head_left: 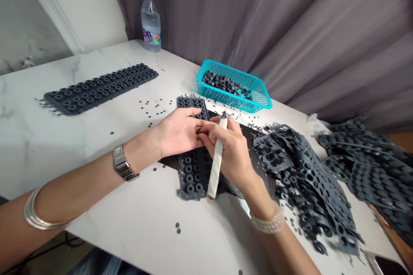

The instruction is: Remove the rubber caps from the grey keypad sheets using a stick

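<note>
My right hand is closed around a slim tool with a white-wrapped handle and a dark pointed tip, which points away from me. Its thumb and forefinger meet at a small black rubber piece against the fingers of my left hand. That left hand is turned palm up, thumb apart and fingers stretched out, their ends partly covered by the right. Beneath both hands lies a black rubber sheet of moulded rings, its middle hidden. A dark flat mat shows under it.
A turquoise basket holds loose black rings. Another ring sheet lies at left, near a water bottle. On the right are punched-out sheets, loose rings and a heap of sheets. Small black discs are scattered about.
</note>
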Demonstrator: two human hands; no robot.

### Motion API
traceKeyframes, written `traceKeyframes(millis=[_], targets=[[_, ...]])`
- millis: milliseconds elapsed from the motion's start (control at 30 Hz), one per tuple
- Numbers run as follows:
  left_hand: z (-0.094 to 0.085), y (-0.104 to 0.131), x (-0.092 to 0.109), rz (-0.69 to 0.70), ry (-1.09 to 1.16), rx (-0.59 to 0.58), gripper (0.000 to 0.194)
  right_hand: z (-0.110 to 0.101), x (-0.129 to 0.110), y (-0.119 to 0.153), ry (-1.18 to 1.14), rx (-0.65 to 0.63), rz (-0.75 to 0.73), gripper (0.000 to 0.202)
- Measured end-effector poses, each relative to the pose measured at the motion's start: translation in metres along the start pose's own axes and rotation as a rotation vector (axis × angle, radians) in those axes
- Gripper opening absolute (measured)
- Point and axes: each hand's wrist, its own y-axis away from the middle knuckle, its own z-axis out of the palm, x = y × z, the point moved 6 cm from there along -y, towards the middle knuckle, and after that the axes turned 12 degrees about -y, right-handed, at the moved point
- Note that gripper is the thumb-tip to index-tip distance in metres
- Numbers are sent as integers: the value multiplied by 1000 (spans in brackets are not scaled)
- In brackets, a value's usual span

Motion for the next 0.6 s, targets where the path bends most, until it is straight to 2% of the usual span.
traceKeyframes(millis=[100,300,400,600], targets=[[-1,-1,-3,-7,-4,32,40,0,14,1,-148,93,170,30],[-7,-3,-5,6,22,126,35,-1,41,5,-914,250,555,36],[-8,-2,-5,-9,19,156,35,-1,45,5,-1100,248,619,35],[-7,-2,-5,-8,-24,109,34,0,43,5,-1200,197,650,33]])
